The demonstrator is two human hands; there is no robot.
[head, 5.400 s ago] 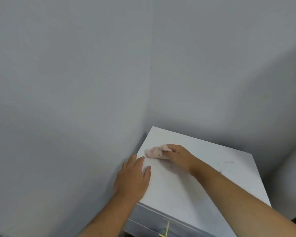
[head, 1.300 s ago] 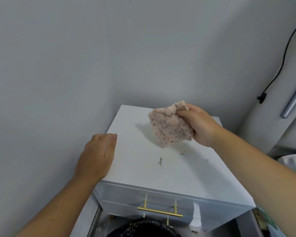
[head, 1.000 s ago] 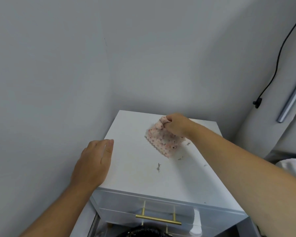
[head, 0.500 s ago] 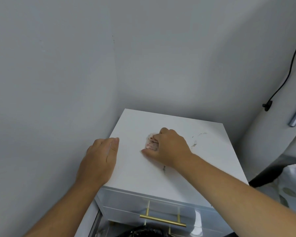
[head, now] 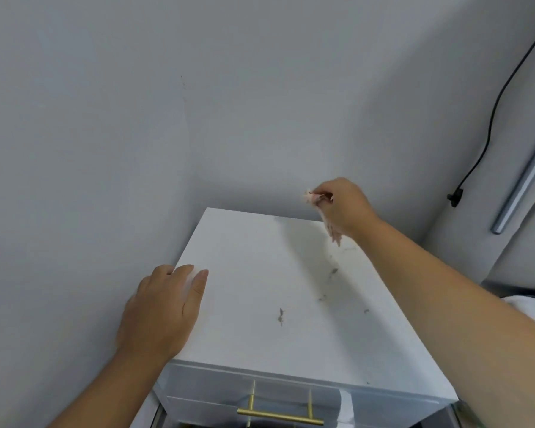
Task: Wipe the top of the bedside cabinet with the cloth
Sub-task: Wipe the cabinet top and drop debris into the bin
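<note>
The white bedside cabinet stands in a corner between grey walls. Grey dust streaks and small bits of dirt mark the right half of its top. My right hand is lifted above the cabinet's far right corner, closed on the pink speckled cloth, which hangs bunched below the fist, with a small piece poking out by the fingers. My left hand lies flat on the cabinet's left edge, fingers together, holding nothing.
A drawer front with a gold bar handle shows below the top. A black cable and plug hang on the right wall beside a grey metal bar. White bedding lies at the right edge.
My right hand has lifted off the middle of the top and moved to the far right corner with the cloth. The left hand has stayed on the left edge.
</note>
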